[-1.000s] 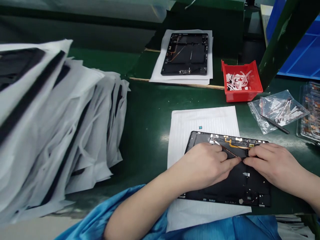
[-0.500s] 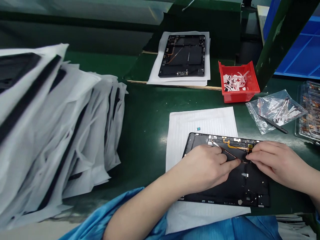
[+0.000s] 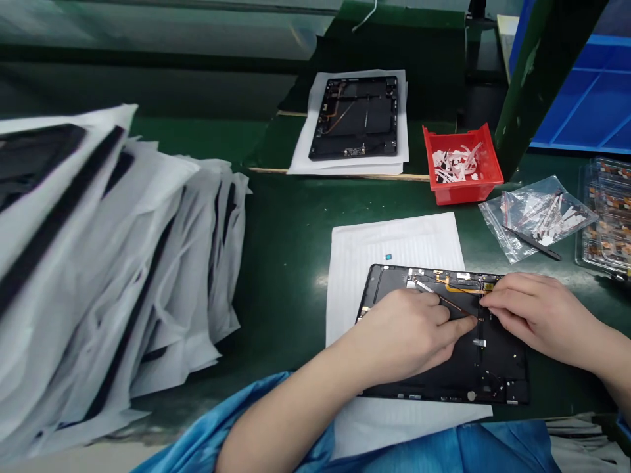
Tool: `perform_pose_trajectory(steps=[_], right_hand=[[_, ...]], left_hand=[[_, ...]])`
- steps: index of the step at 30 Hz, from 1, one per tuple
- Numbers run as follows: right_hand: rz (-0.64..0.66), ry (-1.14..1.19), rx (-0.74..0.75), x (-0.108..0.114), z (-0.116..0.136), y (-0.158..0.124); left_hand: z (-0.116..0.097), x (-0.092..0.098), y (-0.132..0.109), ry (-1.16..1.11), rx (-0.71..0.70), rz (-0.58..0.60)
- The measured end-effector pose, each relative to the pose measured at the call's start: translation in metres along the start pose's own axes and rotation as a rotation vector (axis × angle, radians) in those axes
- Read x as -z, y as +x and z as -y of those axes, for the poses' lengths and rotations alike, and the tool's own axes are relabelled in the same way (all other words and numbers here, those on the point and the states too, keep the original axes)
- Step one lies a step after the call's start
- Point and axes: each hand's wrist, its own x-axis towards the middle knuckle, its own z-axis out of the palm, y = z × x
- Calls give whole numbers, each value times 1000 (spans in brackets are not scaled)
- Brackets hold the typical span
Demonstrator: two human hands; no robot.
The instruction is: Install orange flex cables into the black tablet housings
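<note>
Left hand (image 3: 401,338) lies flat, fingers together, index out, tip pressing the dark narrow flex strip (image 3: 456,307) on the black tablet back housing (image 3: 473,371). Right hand (image 3: 537,315) comes in from the other side, fingers together and slightly curled, fingertips (image 3: 486,300) at the strip's far end, just beside the left index tip. Can't tell whether the right fingertips pinch anything: contact point is tiny and partly hidden. Left palm covers the strip's near section. Thumbs mostly out of sight.

Housing sits under both hands, on a white paper sheet (image 3: 394,263). Gold flex cable (image 3: 463,290) runs just above the hands. Small teal part (image 3: 388,257) lies on the paper, beyond the left hand.

Beyond the right hand: red bin (image 3: 444,187) of white strips, plastic bag (image 3: 537,220) with a black stylus (image 3: 532,244) on it. Further out, second housing (image 3: 352,118). Left of the hands, blurred stack of white-wrapped panels (image 3: 123,263). Blue sleeve (image 3: 256,427) on the left forearm.
</note>
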Motion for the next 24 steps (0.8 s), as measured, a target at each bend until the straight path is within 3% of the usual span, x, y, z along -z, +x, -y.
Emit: perform_pose_trajectory(steps=[6,13,16,19,24], right_hand=[[-32,28,-55,0,-1,1],[-49,20,-95,5,-6,2],[-34,26,-143,6,-10,1],[-20,2,-218,7,-14,-1],[-35,-52,-255,8,-18,-3]], left_hand=[[0,-1,2,-45,-7,-14],[9,4,-2,-94,-4,-155],[20,12,-9,-47,153,-252],[33,19,-15,31,365,-253],[47,18,-17,-10,421,-159]])
